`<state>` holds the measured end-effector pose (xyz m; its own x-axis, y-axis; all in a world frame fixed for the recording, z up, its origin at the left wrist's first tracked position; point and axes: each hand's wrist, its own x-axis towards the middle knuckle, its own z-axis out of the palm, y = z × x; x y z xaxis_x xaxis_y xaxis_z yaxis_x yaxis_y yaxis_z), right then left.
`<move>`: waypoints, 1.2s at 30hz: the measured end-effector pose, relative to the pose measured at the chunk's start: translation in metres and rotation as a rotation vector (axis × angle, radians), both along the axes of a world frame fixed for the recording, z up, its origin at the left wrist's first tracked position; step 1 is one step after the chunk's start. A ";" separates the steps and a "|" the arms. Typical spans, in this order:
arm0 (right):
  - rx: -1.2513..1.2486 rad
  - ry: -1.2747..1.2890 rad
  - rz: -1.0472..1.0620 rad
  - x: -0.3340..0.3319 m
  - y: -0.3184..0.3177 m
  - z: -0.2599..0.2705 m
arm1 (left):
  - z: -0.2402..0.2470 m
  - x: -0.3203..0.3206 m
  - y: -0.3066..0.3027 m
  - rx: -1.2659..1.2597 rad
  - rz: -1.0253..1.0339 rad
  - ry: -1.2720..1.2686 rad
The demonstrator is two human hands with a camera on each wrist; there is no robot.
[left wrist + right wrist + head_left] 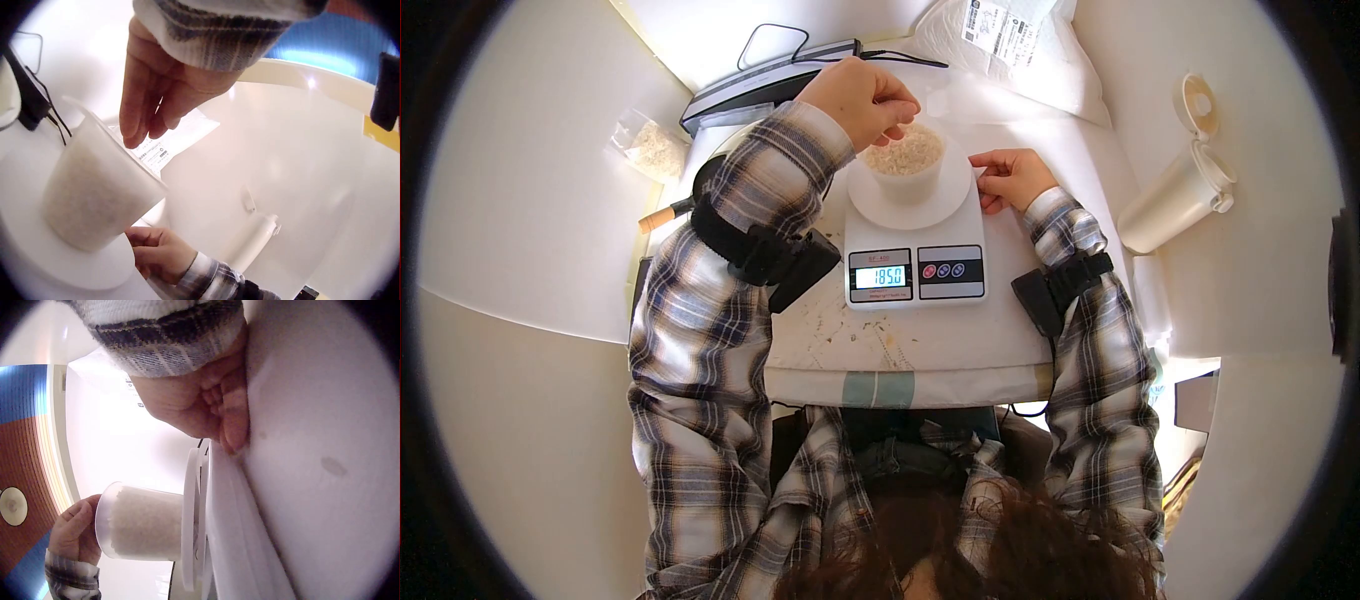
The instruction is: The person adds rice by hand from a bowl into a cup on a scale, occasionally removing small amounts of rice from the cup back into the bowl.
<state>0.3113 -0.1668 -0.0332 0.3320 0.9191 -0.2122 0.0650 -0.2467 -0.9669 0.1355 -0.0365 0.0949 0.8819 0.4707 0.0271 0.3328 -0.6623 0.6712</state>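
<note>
A white kitchen scale (pixel 915 238) shows digits like 1850 on its lit display; any decimal point is unclear. On its round plate (pixel 866 203) stands a translucent cup (pixel 903 188) holding pale grains (pixel 87 187). Just above the cup's rim, my left hand (pixel 858 105) points its bunched fingers (pixel 131 134) down; whether grains are between them cannot be seen. My right hand (pixel 1015 180) rests at the scale's right edge with loosely curled fingers, and nothing shows in it in the right wrist view (pixel 206 403).
A beige bottle (pixel 1175 205) with its lid flipped up stands at the right. Behind the scale lie a labelled clear bag (pixel 1020 60) and a long dark device (pixel 765 85) with cables. At the left are a small bag of grains (pixel 652 152) and a wooden handle (pixel 657 219).
</note>
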 end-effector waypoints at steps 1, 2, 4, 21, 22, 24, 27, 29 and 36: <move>0.000 0.000 0.000 0.000 0.000 0.001 | 0.000 0.000 0.000 0.005 -0.001 0.004; 0.003 0.007 0.001 0.000 -0.001 0.001 | -0.001 0.000 0.000 0.005 -0.001 0.004; 0.005 0.014 0.002 -0.001 -0.001 0.001 | -0.002 -0.001 0.002 -0.063 -0.012 -0.032; -0.014 -0.024 0.024 0.001 0.000 -0.001 | 0.001 -0.004 -0.001 0.027 -0.073 -0.063; -0.015 -0.024 0.024 0.001 0.000 -0.001 | 0.002 -0.004 -0.002 -0.001 -0.043 -0.053; -0.013 -0.018 0.029 0.001 0.000 0.000 | 0.002 -0.005 -0.002 0.022 -0.048 -0.060; -0.002 -0.046 0.034 0.002 0.000 -0.001 | -0.004 -0.006 0.002 0.048 -0.065 -0.099; -0.004 -0.044 0.031 0.001 0.000 -0.001 | -0.005 -0.007 0.003 0.049 -0.077 -0.132; -0.020 -0.058 0.025 0.001 0.000 0.000 | -0.014 -0.011 0.006 0.039 -0.049 -0.228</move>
